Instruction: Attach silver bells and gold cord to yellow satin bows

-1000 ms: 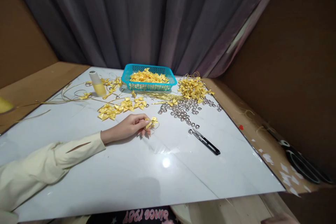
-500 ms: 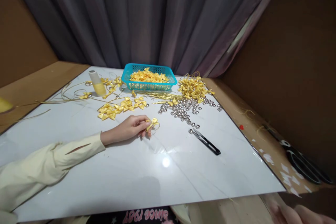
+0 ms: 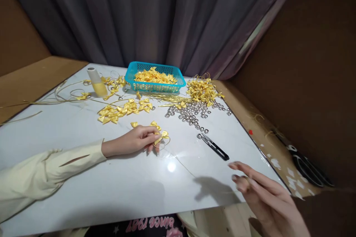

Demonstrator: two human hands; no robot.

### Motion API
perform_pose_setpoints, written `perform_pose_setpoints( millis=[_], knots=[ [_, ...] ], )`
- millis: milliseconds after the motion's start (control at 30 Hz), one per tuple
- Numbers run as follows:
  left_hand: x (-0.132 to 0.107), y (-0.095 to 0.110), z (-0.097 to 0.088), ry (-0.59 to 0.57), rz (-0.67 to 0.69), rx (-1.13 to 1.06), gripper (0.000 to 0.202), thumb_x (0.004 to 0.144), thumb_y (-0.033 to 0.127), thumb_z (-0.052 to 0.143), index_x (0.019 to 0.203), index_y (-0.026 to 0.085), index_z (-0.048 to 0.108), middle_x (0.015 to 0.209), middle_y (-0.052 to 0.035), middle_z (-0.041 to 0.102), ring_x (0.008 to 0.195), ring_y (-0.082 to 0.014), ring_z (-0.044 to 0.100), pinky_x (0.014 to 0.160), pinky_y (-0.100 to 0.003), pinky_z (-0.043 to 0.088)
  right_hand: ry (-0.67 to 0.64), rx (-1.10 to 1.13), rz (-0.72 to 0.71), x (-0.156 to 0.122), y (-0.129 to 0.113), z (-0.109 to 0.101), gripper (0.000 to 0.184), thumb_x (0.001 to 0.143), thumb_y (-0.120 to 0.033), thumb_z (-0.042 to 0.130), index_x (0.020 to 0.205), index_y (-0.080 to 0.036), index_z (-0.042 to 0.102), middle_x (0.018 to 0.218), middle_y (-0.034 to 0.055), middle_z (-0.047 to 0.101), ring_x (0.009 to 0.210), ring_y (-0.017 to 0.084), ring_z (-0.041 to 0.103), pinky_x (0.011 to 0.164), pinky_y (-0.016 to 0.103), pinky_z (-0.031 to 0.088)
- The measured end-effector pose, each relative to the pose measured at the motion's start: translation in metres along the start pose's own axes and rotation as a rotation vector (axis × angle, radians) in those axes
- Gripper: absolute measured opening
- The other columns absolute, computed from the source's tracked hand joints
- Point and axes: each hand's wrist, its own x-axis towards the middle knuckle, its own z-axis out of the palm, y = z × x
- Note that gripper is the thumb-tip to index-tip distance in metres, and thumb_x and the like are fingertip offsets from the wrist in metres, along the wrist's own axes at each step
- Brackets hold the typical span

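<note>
My left hand (image 3: 141,140) pinches a small yellow ribbon bow (image 3: 164,134) above the white tabletop, a loop of gold cord curving round it. From near the bow a fine thread (image 3: 182,163) runs down toward my right hand. My right hand (image 3: 258,189) is at the lower right with thumb and fingers curled together; whatever they pinch is too small to make out. Just beyond the left hand lie loose yellow bows (image 3: 134,124). Black thread snips (image 3: 215,148) rest between the hands, beside silver beads (image 3: 191,115).
A blue basket (image 3: 155,88) of yellow bows stands at the back. Left of it is a bottle (image 3: 97,83) with yellow contents. A heap of corded bows (image 3: 201,90), gold cords (image 3: 172,99) and a row of bows (image 3: 124,110) lie around. Black-handled scissors (image 3: 308,166) lie far right.
My right hand has come up from the lower right corner to over the table's front edge. My left hand keeps the bow. Loose bows now show beyond it. The view has shifted slightly.
</note>
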Motion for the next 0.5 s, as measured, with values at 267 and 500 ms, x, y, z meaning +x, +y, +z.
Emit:
perform_pose_setpoints(
  millis=[267,500],
  knots=[
    [0.0,0.0,0.001,0.001,-0.012,-0.006,0.032,0.093,0.038,0.041,0.075,0.014,0.053,0.076,-0.0055,0.066,0.058,-0.0104,0.052,0.057,-0.022,0.044,0.065,0.112,0.031,0.019,0.001,0.025,0.021,0.062,-0.036,0.08,0.076,-0.021,0.078,0.055,0.008,0.068,0.078,0.027,0.067,0.073,0.037,0.055],
    [0.001,0.0,0.001,-0.002,-0.014,0.008,0.033,0.093,0.04,0.041,0.075,0.014,0.053,0.077,-0.0055,0.067,0.057,-0.0105,0.052,0.057,-0.023,0.044,0.155,0.092,-0.126,0.02,0.001,0.037,0.021,0.068,-0.036,0.076,0.056,-0.019,0.07,0.048,0.003,0.062,0.045,0.015,0.056,0.054,0.029,0.05]
  ],
)
